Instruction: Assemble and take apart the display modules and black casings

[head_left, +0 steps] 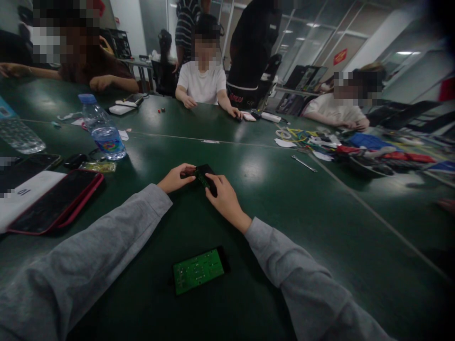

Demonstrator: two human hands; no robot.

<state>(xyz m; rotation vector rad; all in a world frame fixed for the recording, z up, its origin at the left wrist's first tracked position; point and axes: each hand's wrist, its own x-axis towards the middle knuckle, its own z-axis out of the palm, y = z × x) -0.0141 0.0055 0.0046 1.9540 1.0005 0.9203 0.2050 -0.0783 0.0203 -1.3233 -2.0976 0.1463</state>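
Note:
Between my two hands is a small black case (206, 170) with a green strip of circuit board showing on its near side. My left hand (179, 177) pinches its left end with thumb and fingers. On the right end, my right hand (223, 196) is closed, its fingers over the top and the thumb at the near side. Closer to me, a green circuit board (199, 271) lies on the dark green table, with a black part at its right end. What is inside the case is hidden.
At left stand a water bottle (103, 128) and a second bottle (17, 128), with a phone in a red case (59, 201) nearer me. A wrench (304, 164) and a pile of cables and tools (369, 151) lie at right. Several people sit or stand around the table (320, 222).

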